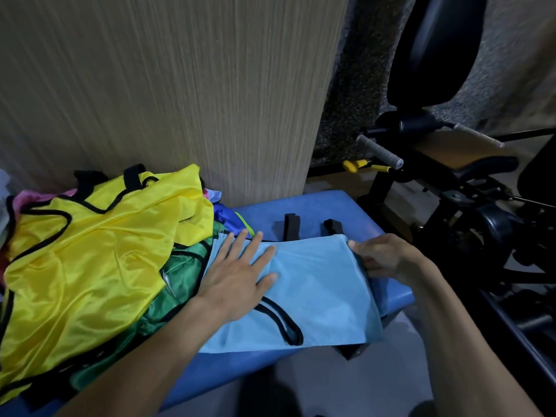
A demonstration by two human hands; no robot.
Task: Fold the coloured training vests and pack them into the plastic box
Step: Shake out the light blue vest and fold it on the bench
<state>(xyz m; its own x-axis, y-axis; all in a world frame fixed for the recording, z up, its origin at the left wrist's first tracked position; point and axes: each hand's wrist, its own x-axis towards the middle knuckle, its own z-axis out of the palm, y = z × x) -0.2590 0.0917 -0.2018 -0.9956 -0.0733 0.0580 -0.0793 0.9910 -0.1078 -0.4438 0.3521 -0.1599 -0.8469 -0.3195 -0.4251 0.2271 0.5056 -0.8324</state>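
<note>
Left of the hands, a yellow vest [90,251] lies heaped over a green vest [183,278] on the blue counter [319,206]. Next, the left hand [237,278] lies flat with fingers straight and spread wide, pressing the left part of a light blue vest [319,299]. That vest is spread on the counter between both hands, its black straps [291,227] poking out beyond them. At its right edge, the right hand [382,257] pinches the fabric, fingers curled round the hem. Right of that hand stands black gym equipment [451,182].
</note>
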